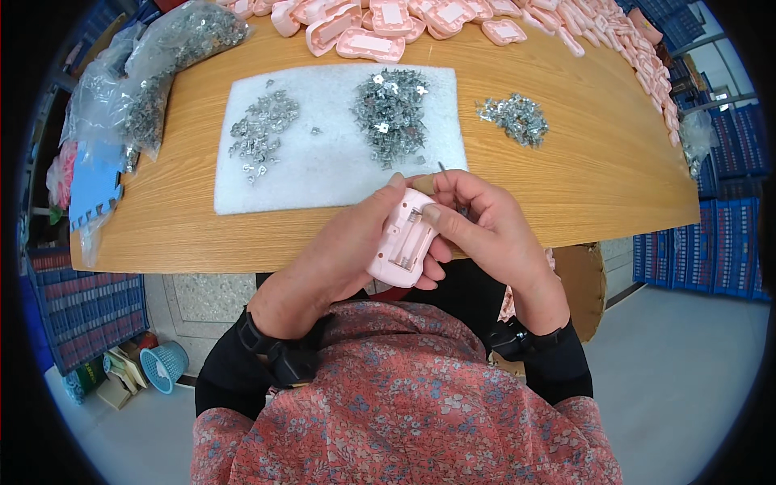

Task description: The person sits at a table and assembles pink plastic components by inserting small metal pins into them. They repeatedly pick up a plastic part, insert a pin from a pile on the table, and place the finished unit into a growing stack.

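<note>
My left hand (343,242) is closed around a pale pink plastic housing (414,240), with its open battery compartment facing up. Coiled metal springs show at the compartment's two ends. My right hand (485,222) is bent over the housing's upper right, its thumb pressed at the compartment's upper end. From between the right fingers pokes a thin metal tool (442,167); most of it is hidden. A tan covering (422,184) shows around a fingertip behind the housing. Just beyond my hands, a white foam mat (323,174) carries a pile of metal contact pieces (391,117) and a looser pile of small metal pieces (263,129).
Another metal pile (515,119) lies on the wooden table (582,178) right of the mat. Many pink housings (370,44) line the far and right edges. Clear bags of metal parts (174,65) stand at the left. A blue basket (164,366) is on the floor.
</note>
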### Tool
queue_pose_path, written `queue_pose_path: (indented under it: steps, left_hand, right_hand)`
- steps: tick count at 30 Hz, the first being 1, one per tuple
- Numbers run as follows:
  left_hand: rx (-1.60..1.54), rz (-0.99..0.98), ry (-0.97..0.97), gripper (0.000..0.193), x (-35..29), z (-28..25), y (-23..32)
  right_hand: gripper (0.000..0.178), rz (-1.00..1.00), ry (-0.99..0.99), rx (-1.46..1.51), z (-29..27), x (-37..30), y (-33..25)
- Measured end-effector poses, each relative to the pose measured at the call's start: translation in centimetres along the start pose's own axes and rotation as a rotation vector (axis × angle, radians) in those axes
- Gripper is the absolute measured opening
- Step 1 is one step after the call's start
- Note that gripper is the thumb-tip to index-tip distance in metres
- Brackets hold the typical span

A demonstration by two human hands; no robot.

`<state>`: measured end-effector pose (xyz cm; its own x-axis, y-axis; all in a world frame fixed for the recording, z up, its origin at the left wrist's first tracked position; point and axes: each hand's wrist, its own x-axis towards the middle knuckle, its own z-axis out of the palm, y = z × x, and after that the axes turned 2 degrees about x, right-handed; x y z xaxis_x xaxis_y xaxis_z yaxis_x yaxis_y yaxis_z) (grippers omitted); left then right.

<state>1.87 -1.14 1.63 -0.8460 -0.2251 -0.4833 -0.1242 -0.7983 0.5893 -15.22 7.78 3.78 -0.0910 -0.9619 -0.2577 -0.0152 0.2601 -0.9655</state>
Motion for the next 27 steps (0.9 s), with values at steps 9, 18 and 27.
queue_pose_path:
  steps: [9,18,27]
  left_hand:
    - [0.776,0.474,0.157,0.034,-1.0,-0.1,-0.2]
    - [0.824,0.462,0.191,0.034,-0.4,-0.4,-0.3]
    - [-0.233,0.226,-0.150,0.040,-1.0,-1.6,-1.4]
  right_hand:
    - [0.023,0.014,-0.004,0.010,-1.1,0.1,0.3]
    - [0.018,-0.027,0.050,0.258,-0.3,-1.0,-0.6]
    - [0.011,-0.341,0.200,-0.034,1.8,-0.8,1.8]
